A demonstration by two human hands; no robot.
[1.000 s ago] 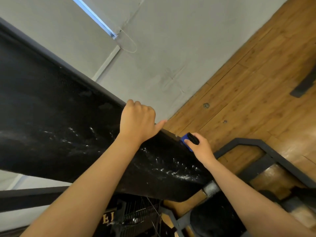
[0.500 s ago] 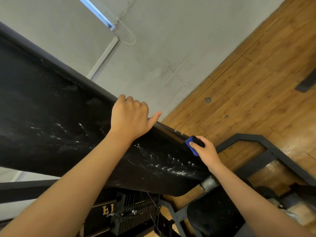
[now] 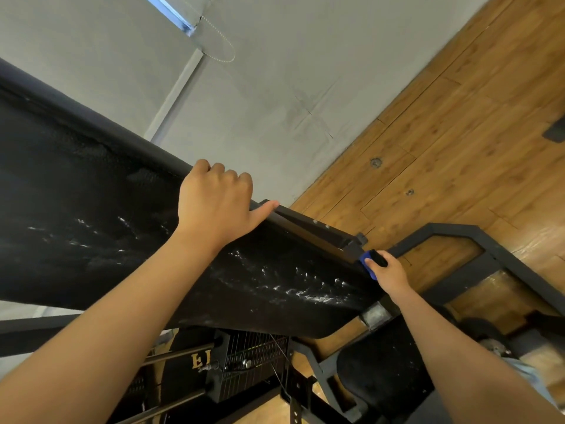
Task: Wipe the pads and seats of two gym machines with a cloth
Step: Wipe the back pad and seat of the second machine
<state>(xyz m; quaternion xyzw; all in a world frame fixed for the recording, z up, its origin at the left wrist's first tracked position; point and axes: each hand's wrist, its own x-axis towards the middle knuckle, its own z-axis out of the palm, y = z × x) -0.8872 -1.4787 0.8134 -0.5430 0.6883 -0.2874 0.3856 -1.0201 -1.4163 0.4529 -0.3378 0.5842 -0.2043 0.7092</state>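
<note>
A long black back pad (image 3: 101,228) of a gym machine slants across the view from upper left to lower right, with shiny wet streaks on its surface. My left hand (image 3: 215,201) grips the pad's far top edge, fingers curled over it and thumb lying along the edge. My right hand (image 3: 388,275) holds a small blue and black object (image 3: 371,261) against the pad's lower right end. A black seat (image 3: 385,374) lies below the pad at the lower right.
The machine's dark steel frame (image 3: 477,240) runs over the wooden floor (image 3: 458,117) at the right. A weight stack with rods (image 3: 244,362) sits under the pad. A grey wall (image 3: 275,87) stands behind.
My right hand with the blue object has slid down along the pad's edge toward its lower right end. My left hand keeps its grip on the top edge.
</note>
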